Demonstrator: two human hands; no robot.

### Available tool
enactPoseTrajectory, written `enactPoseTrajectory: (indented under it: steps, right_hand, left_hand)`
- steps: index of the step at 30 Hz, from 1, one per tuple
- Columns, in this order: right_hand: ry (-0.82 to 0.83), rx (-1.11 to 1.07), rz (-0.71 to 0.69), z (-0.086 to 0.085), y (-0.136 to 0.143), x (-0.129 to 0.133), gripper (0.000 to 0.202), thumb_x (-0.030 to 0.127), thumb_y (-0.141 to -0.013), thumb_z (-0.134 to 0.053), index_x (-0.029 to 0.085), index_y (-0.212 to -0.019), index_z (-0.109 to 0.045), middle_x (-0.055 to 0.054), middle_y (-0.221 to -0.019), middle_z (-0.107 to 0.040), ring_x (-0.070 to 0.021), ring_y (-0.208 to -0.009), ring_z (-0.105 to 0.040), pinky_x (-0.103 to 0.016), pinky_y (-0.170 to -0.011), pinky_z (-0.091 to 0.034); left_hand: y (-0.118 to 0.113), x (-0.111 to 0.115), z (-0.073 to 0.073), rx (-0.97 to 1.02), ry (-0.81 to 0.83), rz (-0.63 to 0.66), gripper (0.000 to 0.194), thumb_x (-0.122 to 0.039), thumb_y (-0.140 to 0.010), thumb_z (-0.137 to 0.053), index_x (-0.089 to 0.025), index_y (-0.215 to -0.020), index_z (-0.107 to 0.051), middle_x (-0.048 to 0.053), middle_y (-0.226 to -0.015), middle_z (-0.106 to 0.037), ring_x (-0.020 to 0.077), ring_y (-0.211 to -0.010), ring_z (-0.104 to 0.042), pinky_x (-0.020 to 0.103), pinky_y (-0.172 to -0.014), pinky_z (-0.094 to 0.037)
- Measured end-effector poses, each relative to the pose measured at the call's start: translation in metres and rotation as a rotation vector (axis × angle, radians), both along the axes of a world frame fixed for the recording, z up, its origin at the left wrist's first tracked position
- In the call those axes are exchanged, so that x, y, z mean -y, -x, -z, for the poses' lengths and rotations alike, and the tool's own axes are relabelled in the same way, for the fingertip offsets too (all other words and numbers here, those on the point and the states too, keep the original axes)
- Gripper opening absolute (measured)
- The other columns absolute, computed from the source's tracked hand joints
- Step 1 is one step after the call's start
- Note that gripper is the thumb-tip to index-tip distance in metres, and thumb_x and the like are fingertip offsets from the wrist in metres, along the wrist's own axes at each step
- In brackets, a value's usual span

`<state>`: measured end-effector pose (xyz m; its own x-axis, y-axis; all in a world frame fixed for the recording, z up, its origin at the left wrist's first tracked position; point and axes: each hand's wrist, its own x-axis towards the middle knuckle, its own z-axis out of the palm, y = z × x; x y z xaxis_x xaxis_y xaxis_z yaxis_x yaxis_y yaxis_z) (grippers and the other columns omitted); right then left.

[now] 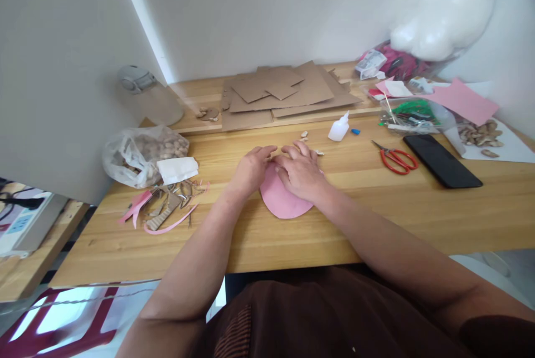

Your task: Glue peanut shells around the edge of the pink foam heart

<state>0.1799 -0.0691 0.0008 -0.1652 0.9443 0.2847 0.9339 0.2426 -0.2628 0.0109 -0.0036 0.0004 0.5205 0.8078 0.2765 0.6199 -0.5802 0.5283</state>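
Note:
A round piece of pink paper [288, 204] lies flat on the wooden table in front of me. My right hand [301, 171] rests on it, fingers spread and pressed down over its upper right part. At its upper left edge is my left hand [252, 169], fingers stretched inward towards the right hand. Whatever is beneath the fingertips is hidden. Just beyond the right hand are small shell pieces [304, 135]. A white squeeze bottle [339, 128] with a pointed nozzle stands farther back, beside a small blue cap [355, 131].
Red-handled scissors [397, 160] and a black phone [443, 161] lie to the right, near shells [480, 136] on white paper. Cardboard sheets [288, 93] sit at the back. Leftward are a plastic bag of shells [146, 151] and pink and cardboard scraps [167, 210].

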Motion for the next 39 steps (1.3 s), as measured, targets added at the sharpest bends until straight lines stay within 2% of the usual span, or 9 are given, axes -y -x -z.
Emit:
enactPoseTrajectory:
  steps: [7,13,17,23,26,30,34,39]
  right_hand:
    - [0.021,-0.025,0.010,0.001,0.001,0.000,0.032,0.032,-0.099,-0.049,0.026,-0.123,-0.071,-0.011,-0.139,-0.060,-0.0374,-0.139,-0.034,-0.053,-0.106,-0.031]
    - [0.059,-0.130,0.026,0.005,-0.001,-0.004,0.036,0.031,-0.099,-0.047,0.027,-0.125,-0.072,-0.009,-0.142,-0.060,-0.0385,-0.142,-0.032,-0.057,-0.114,-0.027]
    - [0.013,-0.207,0.062,0.004,-0.007,-0.009,0.037,0.027,-0.098,-0.047,0.022,-0.124,-0.073,-0.011,-0.139,-0.063,-0.0362,-0.138,-0.039,-0.054,-0.112,-0.031]
    - [-0.018,-0.218,0.101,-0.003,-0.021,0.000,0.029,0.025,-0.090,-0.059,0.020,-0.113,-0.076,-0.013,-0.132,-0.067,-0.0371,-0.130,-0.047,-0.054,-0.105,-0.038]
    - [0.001,-0.154,0.033,-0.011,-0.029,0.014,0.022,0.027,-0.088,-0.063,0.020,-0.104,-0.077,-0.012,-0.127,-0.069,-0.0376,-0.124,-0.051,-0.055,-0.103,-0.040]
    - [-0.026,-0.135,-0.167,-0.021,-0.042,0.025,0.021,0.023,-0.090,-0.063,0.020,-0.105,-0.077,-0.010,-0.114,-0.073,-0.0325,-0.117,-0.056,-0.049,-0.103,-0.041]
    - [-0.003,-0.146,-0.267,-0.023,-0.049,0.016,0.017,0.020,-0.092,-0.062,0.019,-0.100,-0.077,-0.009,-0.104,-0.075,-0.0286,-0.109,-0.059,-0.046,-0.097,-0.043]
    - [0.047,-0.144,-0.300,-0.017,-0.049,-0.001,0.016,0.022,-0.095,-0.062,0.020,-0.093,-0.078,-0.007,-0.093,-0.074,-0.0265,-0.102,-0.059,-0.044,-0.092,-0.042]
  left_hand:
    - [0.000,-0.001,0.000,-0.055,-0.006,0.022,0.041,-0.004,-0.091,-0.054,-0.016,-0.128,-0.067,0.010,-0.113,-0.076,0.0210,-0.104,-0.070,0.036,-0.099,-0.054]
    - [-0.001,0.000,0.005,-0.088,-0.083,0.034,0.031,-0.011,-0.096,-0.055,-0.019,-0.123,-0.067,0.009,-0.110,-0.075,0.0210,-0.102,-0.069,0.035,-0.094,-0.054]
    - [-0.002,0.001,0.007,-0.096,-0.096,0.040,0.027,-0.011,-0.097,-0.053,-0.019,-0.120,-0.066,0.007,-0.103,-0.074,0.0204,-0.095,-0.068,0.034,-0.089,-0.054]
    - [-0.002,0.002,0.003,-0.144,-0.101,0.079,0.028,-0.007,-0.096,-0.049,-0.018,-0.107,-0.073,0.008,-0.102,-0.072,0.0210,-0.098,-0.064,0.034,-0.091,-0.052]
    - [-0.002,0.004,0.000,-0.188,-0.087,0.090,0.035,-0.002,-0.093,-0.048,-0.018,-0.111,-0.074,0.008,-0.106,-0.072,0.0208,-0.101,-0.064,0.033,-0.092,-0.052]
    - [-0.001,0.010,-0.006,-0.286,-0.102,0.087,0.043,0.002,-0.091,-0.047,-0.019,-0.116,-0.074,0.009,-0.114,-0.071,0.0216,-0.104,-0.063,0.033,-0.093,-0.053]
    - [-0.003,0.018,-0.013,-0.422,-0.142,0.080,0.042,0.002,-0.092,-0.047,-0.018,-0.118,-0.072,0.010,-0.119,-0.070,0.0226,-0.104,-0.062,0.034,-0.091,-0.054]
    - [-0.005,0.027,-0.019,-0.536,-0.168,0.071,0.037,-0.003,-0.094,-0.050,-0.015,-0.123,-0.068,0.011,-0.122,-0.070,0.0257,-0.107,-0.061,0.041,-0.094,-0.055]
